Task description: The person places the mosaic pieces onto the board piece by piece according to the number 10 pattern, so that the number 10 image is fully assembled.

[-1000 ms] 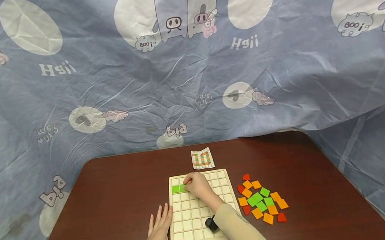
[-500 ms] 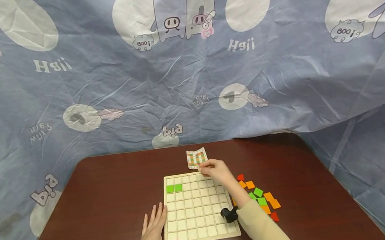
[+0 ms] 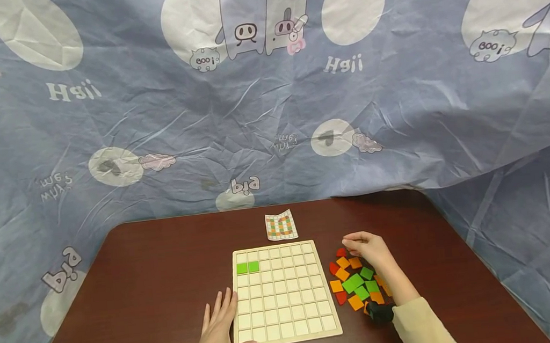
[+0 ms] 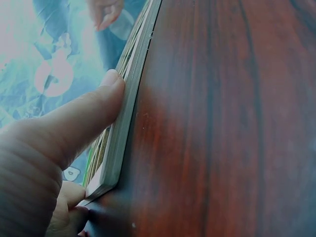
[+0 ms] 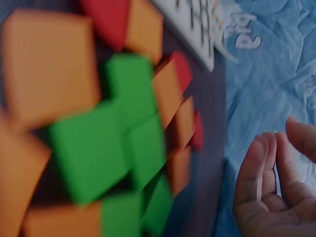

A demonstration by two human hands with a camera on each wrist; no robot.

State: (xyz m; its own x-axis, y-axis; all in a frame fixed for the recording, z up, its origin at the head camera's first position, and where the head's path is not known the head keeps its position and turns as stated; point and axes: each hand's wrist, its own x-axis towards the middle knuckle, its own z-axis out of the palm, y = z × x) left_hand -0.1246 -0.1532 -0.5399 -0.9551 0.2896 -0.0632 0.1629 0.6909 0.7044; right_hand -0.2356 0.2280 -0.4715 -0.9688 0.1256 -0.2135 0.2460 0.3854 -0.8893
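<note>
Blue-grey cloth [image 3: 181, 146] printed with cartoon pigs hangs behind the reddish-brown counter [image 3: 166, 266], on which we have a pale grid board [image 3: 285, 300]. Two green squares [image 3: 241, 268] sit side by side in the board's second row from the far edge, in its two leftmost cells. Right of the board lie loose green tiles [image 3: 354, 282], orange tiles [image 3: 355, 302] and red tiles [image 3: 341, 298] with a curved side; just beyond its far edge rests a small pattern card [image 3: 281, 226].

Our left hand [image 3: 219, 329] lies along the board's left side with fingers spread, its thumb [image 4: 94, 111] touching the near rim, gripping nothing. Our right hand [image 3: 370, 250] is above the far end of the loose tiles, fingers loosely bent with a gap to the thumb and no tile visible between them.

We judge the tiles to be light, stiff and hardly fragile, with smooth faces that may slide; pinching opposite edges should serve best, though crowded ones could drag their neighbours. We expect the board to be rigid and light enough to shift, so we would steady it by its rim.
</note>
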